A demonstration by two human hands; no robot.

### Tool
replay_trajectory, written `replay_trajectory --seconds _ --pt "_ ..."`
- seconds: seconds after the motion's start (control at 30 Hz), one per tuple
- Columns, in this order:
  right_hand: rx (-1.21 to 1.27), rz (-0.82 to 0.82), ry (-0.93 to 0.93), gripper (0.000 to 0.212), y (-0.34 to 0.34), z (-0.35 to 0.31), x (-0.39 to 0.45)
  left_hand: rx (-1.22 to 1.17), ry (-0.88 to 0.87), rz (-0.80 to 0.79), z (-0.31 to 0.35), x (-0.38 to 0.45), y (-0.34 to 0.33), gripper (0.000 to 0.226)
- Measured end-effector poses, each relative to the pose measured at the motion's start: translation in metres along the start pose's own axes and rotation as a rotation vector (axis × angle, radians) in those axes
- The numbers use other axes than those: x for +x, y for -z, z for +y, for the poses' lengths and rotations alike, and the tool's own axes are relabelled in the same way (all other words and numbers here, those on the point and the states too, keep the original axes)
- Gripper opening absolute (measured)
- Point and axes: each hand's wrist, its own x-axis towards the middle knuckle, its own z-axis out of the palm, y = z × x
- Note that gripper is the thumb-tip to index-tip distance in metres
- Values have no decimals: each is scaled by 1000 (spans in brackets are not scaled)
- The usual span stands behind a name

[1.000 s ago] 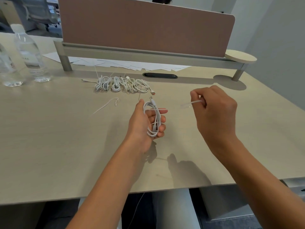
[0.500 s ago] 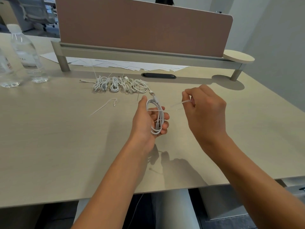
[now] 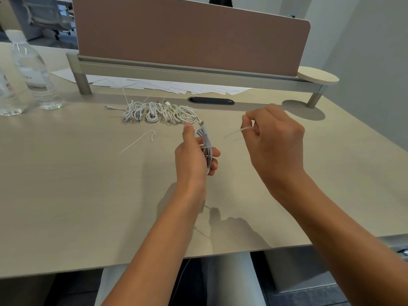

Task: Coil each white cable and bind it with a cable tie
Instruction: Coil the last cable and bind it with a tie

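I am at the binding step for one cable. My left hand [image 3: 194, 157] grips the coiled white cable [image 3: 206, 151] above the desk [image 3: 66, 195], fingers curled around the loops. My right hand [image 3: 271, 138] pinches a cable tie [image 3: 237, 132] by one end; its free end points toward the coil, not yet touching. Next, I think, I must pass the tie around the loops and thread it. Behind, a row of cables [image 3: 159, 112] lies coiled, and one spare tie [image 3: 139, 140]. Two bottles [image 3: 33, 69] at far left look nearly empty.
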Motion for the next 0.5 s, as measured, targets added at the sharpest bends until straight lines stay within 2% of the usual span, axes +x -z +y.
replay_trajectory --seconds 0.1,0.23,0.33,0.43,0.5 --pt "66 -19 -73 11 3 -11 0 -50 -20 58 0 -2 -4 59" --pt "377 -200 -555 7 6 -23 -9 -129 -50 91 3 -3 -5 61" --pt "730 -223 -882 7 8 -27 -11 -126 -113 116 3 -2 -3 59" --pt "1013 -229 -1105 7 5 -31 -13 -80 -197 126 1 -3 -2 55" --pt "1086 -277 -1159 8 2 -34 -16 -62 -222 120 0 -4 -2 56"
